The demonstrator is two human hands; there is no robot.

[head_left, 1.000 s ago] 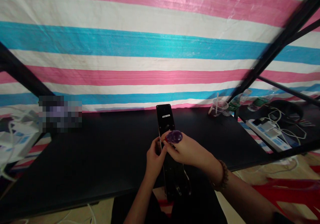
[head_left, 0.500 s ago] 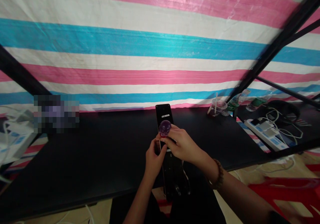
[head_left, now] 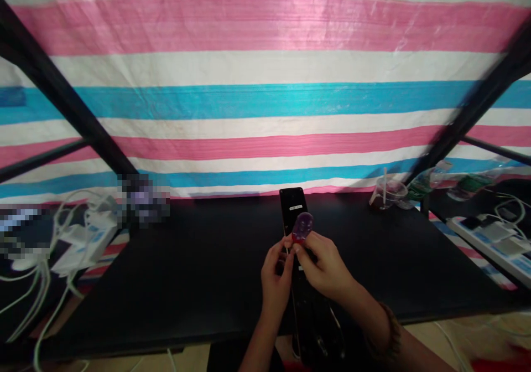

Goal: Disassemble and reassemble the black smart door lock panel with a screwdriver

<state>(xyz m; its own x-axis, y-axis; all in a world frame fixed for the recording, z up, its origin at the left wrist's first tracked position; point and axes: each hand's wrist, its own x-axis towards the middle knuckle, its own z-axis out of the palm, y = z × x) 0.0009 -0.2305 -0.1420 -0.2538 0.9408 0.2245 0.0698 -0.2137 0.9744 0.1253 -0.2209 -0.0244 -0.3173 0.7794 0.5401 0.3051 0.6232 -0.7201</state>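
Both hands meet over the black table (head_left: 199,272) at a shiny, translucent purple bulb-shaped thing (head_left: 303,226) with a red lower end. My right hand (head_left: 327,264) is closed, thumb and fingers pinching its lower right side. The fingertips of my left hand (head_left: 277,269) are pinched together at the red end from the left. Exactly what each fingertip grips there is partly hidden. Behind and beneath the hands lies a long black device (head_left: 292,199) with a small white label, its middle covered by my hands.
At the back right stand a clear plastic cup (head_left: 388,195) with a straw and a green-labelled plastic bottle (head_left: 425,184). White power strips with cables lie at the left (head_left: 85,244) and right (head_left: 498,244). Black metal frame bars (head_left: 464,117) flank the striped sheet (head_left: 265,101) behind.
The view has swung left, so everything sits further right. The purple thing has gone from round to a longer, tilted shape, while both hands keep their pinch at its lower end.
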